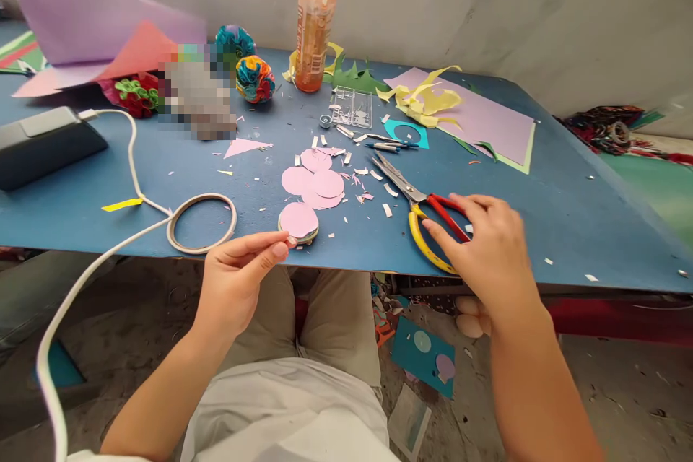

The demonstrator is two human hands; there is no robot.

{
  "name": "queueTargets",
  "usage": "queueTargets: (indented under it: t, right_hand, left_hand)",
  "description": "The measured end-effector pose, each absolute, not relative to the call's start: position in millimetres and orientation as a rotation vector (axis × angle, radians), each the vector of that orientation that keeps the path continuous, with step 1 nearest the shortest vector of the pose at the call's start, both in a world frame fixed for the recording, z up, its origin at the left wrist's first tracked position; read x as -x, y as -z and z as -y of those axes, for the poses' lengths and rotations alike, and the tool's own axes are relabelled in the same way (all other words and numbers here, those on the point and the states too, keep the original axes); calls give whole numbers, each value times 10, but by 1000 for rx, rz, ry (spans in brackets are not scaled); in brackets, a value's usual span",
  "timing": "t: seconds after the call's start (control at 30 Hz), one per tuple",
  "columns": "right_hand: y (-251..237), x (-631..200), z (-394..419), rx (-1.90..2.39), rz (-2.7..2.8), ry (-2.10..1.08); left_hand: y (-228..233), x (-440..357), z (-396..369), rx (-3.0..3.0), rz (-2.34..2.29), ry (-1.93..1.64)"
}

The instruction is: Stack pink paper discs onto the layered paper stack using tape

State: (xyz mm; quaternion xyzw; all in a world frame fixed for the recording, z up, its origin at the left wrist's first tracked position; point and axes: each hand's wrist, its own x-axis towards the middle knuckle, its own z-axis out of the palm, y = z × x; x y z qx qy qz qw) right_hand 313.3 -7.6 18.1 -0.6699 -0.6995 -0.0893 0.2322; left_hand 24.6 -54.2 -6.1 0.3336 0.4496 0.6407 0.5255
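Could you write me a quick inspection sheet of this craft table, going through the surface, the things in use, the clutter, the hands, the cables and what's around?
Surface: blue table, strewn with paper scraps.
Job's things: pink paper circle on a round template at the near edge; three more pink circles; scissors with red and yellow handles.
Clutter: tape ring, orange drink bottle, paper flower balls, lilac sheet.
Hands: left hand pinches the circle's edge; right hand rests on the scissors' handles.
Cables: white cable from a dark device hangs off the edge.
Surroundings: grey wall; paper offcuts on the floor.

The orange label on the bottle, at the upper middle of the frame, carries print too blurred to read.
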Motion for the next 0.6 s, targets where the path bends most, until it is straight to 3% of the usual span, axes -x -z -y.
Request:
queueTargets:
  t: [0.07, 0.2, 0.33, 0.47, 0.6]
  right_hand:
    - [-203, -2889, 193, 1661, 1797, 251]
    - [-205, -2241, 535, 1256, 1731, -541]
    - [-113, -1863, 693, 1016, 1539, -984]
    - [-22, -1795, 690, 969, 1405, -1043]
    - [33, -1786, 682, 998, 1483, -822]
  left_hand:
    - [67, -304, 594, -837, -1069, -1531]
    - [142, -452, 714, -1000, -1032, -1572]
    - [253, -531, 799, -1188, -931, -1696]
    - [302, -512, 841, -1372, -967, -1771]
    - [314, -515, 877, -1503, -1035, -1729]
